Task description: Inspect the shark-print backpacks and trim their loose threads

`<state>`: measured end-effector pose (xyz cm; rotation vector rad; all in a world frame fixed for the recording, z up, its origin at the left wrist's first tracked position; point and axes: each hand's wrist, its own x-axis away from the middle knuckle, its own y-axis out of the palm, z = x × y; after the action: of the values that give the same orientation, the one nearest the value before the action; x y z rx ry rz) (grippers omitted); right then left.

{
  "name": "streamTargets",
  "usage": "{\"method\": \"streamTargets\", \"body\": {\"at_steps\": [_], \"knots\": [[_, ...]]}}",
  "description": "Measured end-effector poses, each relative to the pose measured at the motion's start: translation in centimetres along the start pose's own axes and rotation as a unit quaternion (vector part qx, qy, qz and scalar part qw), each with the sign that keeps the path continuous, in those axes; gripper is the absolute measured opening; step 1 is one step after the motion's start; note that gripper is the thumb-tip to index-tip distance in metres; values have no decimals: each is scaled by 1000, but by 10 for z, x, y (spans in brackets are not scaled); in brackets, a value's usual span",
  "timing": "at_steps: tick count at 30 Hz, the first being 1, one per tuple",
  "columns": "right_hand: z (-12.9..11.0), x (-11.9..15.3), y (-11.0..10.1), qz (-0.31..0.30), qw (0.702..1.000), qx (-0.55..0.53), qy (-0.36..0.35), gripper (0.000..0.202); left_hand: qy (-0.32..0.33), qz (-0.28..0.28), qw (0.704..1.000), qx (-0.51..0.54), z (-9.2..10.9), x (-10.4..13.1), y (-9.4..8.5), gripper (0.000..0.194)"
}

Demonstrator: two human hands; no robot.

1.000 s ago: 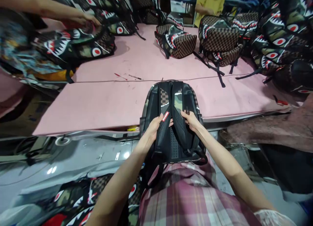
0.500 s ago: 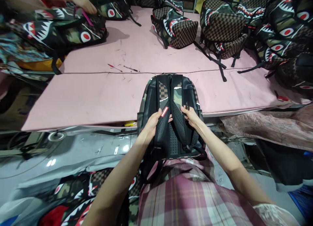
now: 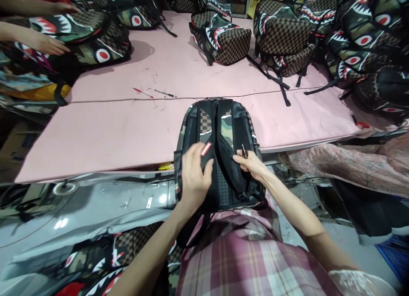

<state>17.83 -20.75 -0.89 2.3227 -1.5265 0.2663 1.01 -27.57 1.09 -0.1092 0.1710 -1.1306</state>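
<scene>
A black backpack (image 3: 223, 176) with checkered and camouflage patches lies with its strap side up, leaning between the table edge and my lap. Over its left shoulder strap, beside a small red label (image 3: 206, 149), is my left hand (image 3: 195, 176), thumb and fingers apart. My right hand (image 3: 251, 163) has its fingers closed around a small dark metal tool (image 3: 244, 152), whose tip sticks up. The thumb and index finger of that hand touch the edge of the right shoulder strap (image 3: 230, 159).
Shark-mouth backpacks stand on the pink table (image 3: 105, 134) at the back and right. Two pens (image 3: 164, 93) and loose threads lie near the seam. Another person's hands (image 3: 47, 42) are on a backpack at the far left. More bags lie below the table at lower left.
My left hand has let go of the left strap and opened above it. My right hand has moved slightly down. At the far left, the other person's hands have shifted left.
</scene>
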Motion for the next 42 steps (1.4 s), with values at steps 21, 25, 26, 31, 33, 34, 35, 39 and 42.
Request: {"method": "streamTargets", "body": {"at_steps": [21,25,26,31,33,34,35,39,42], "knots": [[-5,104,-53,250,953,124,-120,29,-211,-173,944,187,0,16,114,22],[-1,101,-35,197,978,25,-71,32,-200,-167,946,191,7,17,123,20],[1,99,-33,197,978,25,-66,32,-199,-165,946,194,9,17,124,20],[5,90,-31,213,974,35,-72,31,-196,-164,947,197,12,18,128,19],[5,88,-32,213,973,45,-72,29,-195,-162,947,198,11,19,128,19],[4,87,-32,216,973,49,-71,28,-195,-162,947,198,10,19,128,19],[4,86,-31,221,971,52,-69,27,-195,-161,947,198,10,20,129,19],[5,84,-30,229,971,33,-64,27,-202,-159,945,201,9,22,129,19],[6,85,-29,230,971,3,-65,28,-208,-154,943,208,9,23,129,20]]}}
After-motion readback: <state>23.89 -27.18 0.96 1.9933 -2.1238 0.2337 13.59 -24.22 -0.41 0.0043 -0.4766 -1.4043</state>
